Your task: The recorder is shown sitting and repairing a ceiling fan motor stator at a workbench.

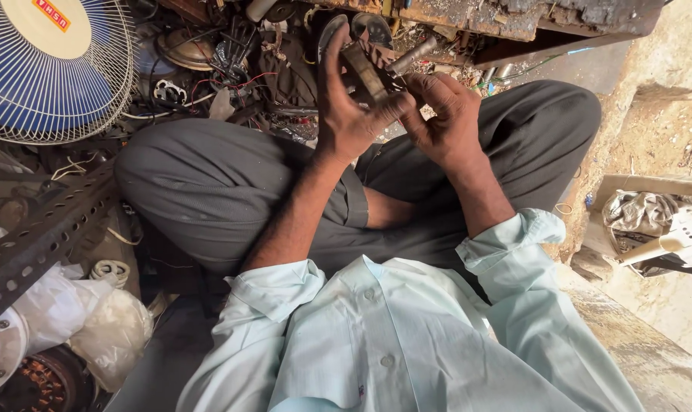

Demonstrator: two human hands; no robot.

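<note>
Above the crossed legs of a seated person, both hands are meeting around a small metal part (363, 70), a flat, dirty, brownish piece that is tilting up and away from the body. Left hand (344, 99) is closing on the part from its near side, thumb pressing low and fingers rising behind it. Right hand (443, 114) is curling in from the other side, its fingertips touching the lower end of the same part, so that both hands are gripping it together just over the knees. Grey trousers (208, 183) are filling the middle of the view, and a pale green shirt (391, 336) with rolled sleeves is covering the foreground.

Beyond the hands, a heap of wires and scrap (239, 69) is lying on the floor, with a short metal shaft (411, 55) showing just behind the held part. A blue fan with a white wire guard (48, 69) is standing at the far left, near the heap. A perforated steel angle bar (41, 236) is slanting across the left edge, above crumpled white plastic bags (94, 320). A copper motor winding (41, 385) is sitting at the lower left corner.
</note>
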